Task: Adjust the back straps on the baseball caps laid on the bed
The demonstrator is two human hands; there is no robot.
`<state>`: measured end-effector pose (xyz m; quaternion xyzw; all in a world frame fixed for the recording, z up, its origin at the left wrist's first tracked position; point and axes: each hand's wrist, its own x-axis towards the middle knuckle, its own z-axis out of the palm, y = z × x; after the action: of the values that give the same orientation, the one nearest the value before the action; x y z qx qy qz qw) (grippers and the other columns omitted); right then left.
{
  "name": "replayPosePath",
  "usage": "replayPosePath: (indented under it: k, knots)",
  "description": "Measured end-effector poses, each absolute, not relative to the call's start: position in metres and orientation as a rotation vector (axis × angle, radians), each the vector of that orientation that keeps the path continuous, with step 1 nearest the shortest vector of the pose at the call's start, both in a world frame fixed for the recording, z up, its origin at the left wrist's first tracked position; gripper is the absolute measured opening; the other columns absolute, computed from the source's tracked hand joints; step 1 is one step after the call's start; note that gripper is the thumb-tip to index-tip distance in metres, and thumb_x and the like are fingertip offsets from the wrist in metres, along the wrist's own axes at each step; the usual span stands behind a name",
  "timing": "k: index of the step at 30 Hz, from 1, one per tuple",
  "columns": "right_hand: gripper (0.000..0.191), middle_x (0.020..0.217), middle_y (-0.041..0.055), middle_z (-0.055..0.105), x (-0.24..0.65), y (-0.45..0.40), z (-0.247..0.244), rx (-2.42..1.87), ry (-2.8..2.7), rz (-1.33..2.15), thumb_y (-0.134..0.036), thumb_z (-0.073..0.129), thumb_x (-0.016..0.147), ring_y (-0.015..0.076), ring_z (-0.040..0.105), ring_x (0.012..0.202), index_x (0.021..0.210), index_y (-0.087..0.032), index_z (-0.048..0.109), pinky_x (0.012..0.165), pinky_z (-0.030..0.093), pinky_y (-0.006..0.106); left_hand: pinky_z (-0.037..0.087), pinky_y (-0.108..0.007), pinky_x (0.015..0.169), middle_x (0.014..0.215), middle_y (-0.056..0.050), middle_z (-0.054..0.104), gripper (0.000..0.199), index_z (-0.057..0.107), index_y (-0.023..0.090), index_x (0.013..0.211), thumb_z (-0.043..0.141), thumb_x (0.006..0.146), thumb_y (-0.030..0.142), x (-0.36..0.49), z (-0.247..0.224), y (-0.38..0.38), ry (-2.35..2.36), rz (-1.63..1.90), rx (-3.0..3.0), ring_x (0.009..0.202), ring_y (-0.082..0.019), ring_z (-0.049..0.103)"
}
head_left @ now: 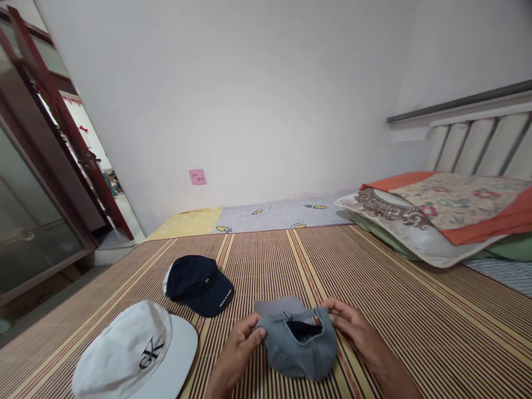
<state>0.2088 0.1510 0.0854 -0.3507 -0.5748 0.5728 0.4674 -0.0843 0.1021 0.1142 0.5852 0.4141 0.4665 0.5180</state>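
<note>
A grey-blue cap (pixel 300 354) is on the striped mat at the bottom middle, its back opening and strap facing me and its brim pointing away. My left hand (pixel 241 346) pinches the cap's left edge between thumb and fingers. On the opposite side my right hand (pixel 353 327) grips the right edge, its thumb partly hidden. A white cap (pixel 120 349) with black letters lies at the lower left, brim to the right. Just behind it sits a dark navy cap (pixel 195 280) with small white lettering on its brim.
The striped mat (pixel 257 260) covers the bed. A folded orange floral cloth and pillow (pixel 465 205) lie at the right by a white headboard (pixel 482 141). A white wall rises behind, with a pink note (pixel 197 177). A red-framed door (pixel 78 138) stands left.
</note>
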Motion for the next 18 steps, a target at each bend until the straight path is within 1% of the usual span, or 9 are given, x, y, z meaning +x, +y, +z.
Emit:
replayPosePath:
  k: [2,4,6,9,11,13,14,16,18]
  knots:
    - [0.030,0.080,0.0031,0.067,0.209,0.145,0.086,-0.763,-1.342,1.557,-0.052,0.071,0.081,0.0216,0.062,0.078,0.083,-0.022,0.065,0.076,0.048,0.031,0.041,-0.028,0.067,0.072,-0.001,0.060,0.045,0.071,0.018,0.081,0.076,0.079,0.062,-0.084,0.112,0.100,0.947,1.155,1.254,0.069,-0.017,0.051]
    - [0.037,0.078,0.0024,0.064,0.208,0.137,0.088,-0.710,-1.280,1.669,-0.058,0.073,0.078,0.0202,0.059,0.074,0.080,-0.023,0.063,0.073,0.047,0.031,0.046,-0.030,0.070,0.078,-0.005,0.068,0.050,0.075,0.017,0.091,0.081,0.073,0.063,-0.083,0.105,0.099,0.911,1.213,1.075,0.073,-0.020,0.060]
    - [0.044,0.081,0.0040,0.065,0.205,0.129,0.090,-0.695,-1.250,1.730,-0.064,0.076,0.072,0.0222,0.061,0.076,0.083,-0.023,0.065,0.076,0.048,0.033,0.052,-0.035,0.079,0.084,-0.009,0.074,0.057,0.076,0.017,0.100,0.087,0.066,0.061,-0.080,0.098,0.099,0.884,1.300,0.896,0.083,-0.026,0.069]
    - [0.060,0.086,0.0069,0.071,0.200,0.120,0.087,-0.649,-1.239,1.779,-0.072,0.082,0.060,0.0269,0.066,0.083,0.093,-0.023,0.072,0.083,0.051,0.038,0.055,-0.042,0.093,0.095,-0.011,0.079,0.056,0.076,0.018,0.107,0.091,0.065,0.053,-0.075,0.096,0.099,0.863,1.395,0.720,0.100,-0.032,0.074]
    - [0.063,0.081,0.0059,0.071,0.197,0.114,0.083,-0.631,-1.210,1.809,-0.072,0.086,0.056,0.0246,0.067,0.076,0.092,-0.022,0.075,0.075,0.052,0.035,0.056,-0.044,0.099,0.100,-0.012,0.081,0.051,0.077,0.018,0.106,0.091,0.068,0.049,-0.071,0.102,0.098,0.848,1.409,0.675,0.107,-0.034,0.074]
    - [0.053,0.076,0.0048,0.071,0.194,0.109,0.081,-0.648,-1.137,1.799,-0.066,0.090,0.057,0.0213,0.065,0.068,0.084,-0.022,0.076,0.067,0.052,0.031,0.057,-0.045,0.101,0.100,-0.012,0.081,0.045,0.078,0.017,0.101,0.089,0.069,0.047,-0.070,0.114,0.095,0.835,1.394,0.655,0.111,-0.035,0.074]
    - [0.048,0.075,0.0053,0.071,0.193,0.107,0.081,-0.674,-1.083,1.762,-0.064,0.089,0.061,0.0215,0.066,0.067,0.083,-0.023,0.077,0.066,0.053,0.032,0.057,-0.046,0.101,0.100,-0.012,0.081,0.042,0.078,0.018,0.098,0.088,0.070,0.046,-0.070,0.121,0.093,0.829,1.369,0.653,0.112,-0.036,0.073]
    - [0.043,0.079,0.0085,0.075,0.189,0.103,0.085,-0.750,-0.975,1.644,-0.066,0.080,0.073,0.0263,0.071,0.075,0.087,-0.025,0.079,0.073,0.057,0.037,0.058,-0.048,0.101,0.100,-0.013,0.081,0.038,0.078,0.018,0.094,0.085,0.072,0.048,-0.072,0.134,0.089,0.812,1.278,0.666,0.116,-0.038,0.072]
    - [0.048,0.089,0.0115,0.079,0.183,0.104,0.092,-0.817,-0.937,1.517,-0.069,0.064,0.086,0.0316,0.074,0.092,0.099,-0.026,0.080,0.085,0.059,0.043,0.058,-0.051,0.103,0.103,-0.014,0.082,0.037,0.078,0.018,0.095,0.083,0.075,0.049,-0.076,0.140,0.087,0.771,1.183,0.680,0.121,-0.039,0.070]
